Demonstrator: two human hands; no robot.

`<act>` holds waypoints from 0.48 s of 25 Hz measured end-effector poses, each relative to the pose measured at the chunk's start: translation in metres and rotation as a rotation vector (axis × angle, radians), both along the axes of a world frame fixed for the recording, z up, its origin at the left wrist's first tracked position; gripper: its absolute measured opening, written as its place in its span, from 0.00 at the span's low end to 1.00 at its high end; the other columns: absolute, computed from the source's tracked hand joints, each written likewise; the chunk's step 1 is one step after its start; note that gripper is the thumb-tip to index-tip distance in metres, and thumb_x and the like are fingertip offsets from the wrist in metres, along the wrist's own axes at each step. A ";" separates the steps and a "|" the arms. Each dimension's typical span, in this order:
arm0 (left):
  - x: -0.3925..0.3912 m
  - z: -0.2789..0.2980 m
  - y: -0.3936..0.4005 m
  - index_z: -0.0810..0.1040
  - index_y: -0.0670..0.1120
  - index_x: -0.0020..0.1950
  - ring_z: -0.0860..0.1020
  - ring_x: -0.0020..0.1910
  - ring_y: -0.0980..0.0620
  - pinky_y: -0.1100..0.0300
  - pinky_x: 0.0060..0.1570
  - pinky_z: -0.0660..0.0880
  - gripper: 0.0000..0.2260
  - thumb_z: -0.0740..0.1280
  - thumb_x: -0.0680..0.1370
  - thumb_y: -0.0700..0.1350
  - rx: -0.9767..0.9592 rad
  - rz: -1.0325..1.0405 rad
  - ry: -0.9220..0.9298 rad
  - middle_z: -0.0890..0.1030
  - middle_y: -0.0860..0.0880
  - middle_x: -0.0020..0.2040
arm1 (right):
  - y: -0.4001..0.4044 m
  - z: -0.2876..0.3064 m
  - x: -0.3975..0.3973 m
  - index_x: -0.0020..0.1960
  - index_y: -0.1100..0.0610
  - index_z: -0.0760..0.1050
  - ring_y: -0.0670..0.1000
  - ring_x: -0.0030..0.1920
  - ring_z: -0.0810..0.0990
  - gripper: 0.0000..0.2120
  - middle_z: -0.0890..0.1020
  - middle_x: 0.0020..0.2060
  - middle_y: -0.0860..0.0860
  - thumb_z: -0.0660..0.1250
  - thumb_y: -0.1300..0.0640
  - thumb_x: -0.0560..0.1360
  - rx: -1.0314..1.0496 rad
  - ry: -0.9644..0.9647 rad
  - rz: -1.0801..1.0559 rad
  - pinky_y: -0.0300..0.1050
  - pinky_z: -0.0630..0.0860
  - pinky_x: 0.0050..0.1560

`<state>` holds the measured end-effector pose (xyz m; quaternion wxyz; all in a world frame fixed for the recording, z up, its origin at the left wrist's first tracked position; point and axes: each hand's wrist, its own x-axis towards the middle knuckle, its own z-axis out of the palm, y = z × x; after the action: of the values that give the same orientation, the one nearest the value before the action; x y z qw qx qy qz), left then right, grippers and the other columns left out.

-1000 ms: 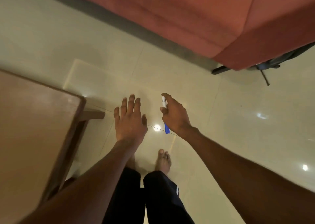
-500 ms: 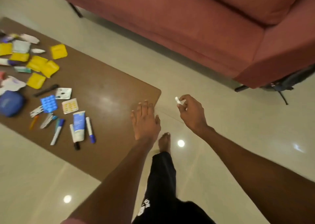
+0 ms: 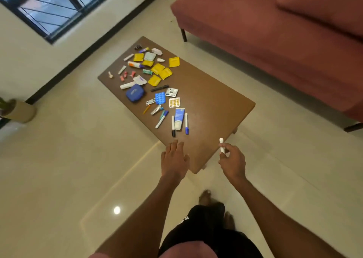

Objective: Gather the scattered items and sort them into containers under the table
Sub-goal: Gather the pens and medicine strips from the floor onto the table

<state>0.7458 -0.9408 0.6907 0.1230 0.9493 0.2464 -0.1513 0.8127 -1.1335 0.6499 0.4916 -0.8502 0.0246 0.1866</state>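
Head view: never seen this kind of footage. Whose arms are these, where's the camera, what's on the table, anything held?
No machine here: a person wears one wide-angle camera on the head, looking down at their own two hands. The left hand is open, fingers straight, at the near edge of the brown table. The right hand pinches a white marker. On the table lie scattered small things: yellow packets, a blue case, pill strips, a tube and more markers. A red sofa stands behind.
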 end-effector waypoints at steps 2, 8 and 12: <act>-0.016 0.005 0.018 0.65 0.51 0.77 0.60 0.79 0.47 0.47 0.73 0.64 0.23 0.62 0.82 0.52 -0.001 0.008 0.004 0.64 0.49 0.79 | 0.022 0.007 -0.007 0.63 0.49 0.81 0.51 0.52 0.82 0.18 0.80 0.53 0.48 0.68 0.66 0.78 -0.023 0.005 -0.008 0.46 0.77 0.50; -0.030 -0.016 0.085 0.62 0.51 0.80 0.57 0.81 0.47 0.46 0.76 0.61 0.26 0.62 0.83 0.53 -0.040 -0.017 0.022 0.61 0.50 0.81 | 0.099 -0.001 -0.006 0.61 0.49 0.82 0.49 0.51 0.81 0.20 0.83 0.54 0.48 0.67 0.67 0.75 -0.065 0.009 -0.115 0.41 0.74 0.47; -0.021 -0.054 0.154 0.61 0.51 0.80 0.57 0.81 0.47 0.47 0.76 0.60 0.26 0.62 0.83 0.53 -0.094 -0.067 0.059 0.60 0.50 0.81 | 0.173 -0.039 -0.001 0.57 0.49 0.82 0.51 0.49 0.82 0.15 0.84 0.52 0.48 0.69 0.65 0.75 -0.123 0.081 -0.246 0.41 0.70 0.45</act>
<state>0.7250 -0.7870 0.6363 0.1551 0.9453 0.2108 -0.1947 0.8116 -0.9603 0.6106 0.4563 -0.8611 0.1600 0.1571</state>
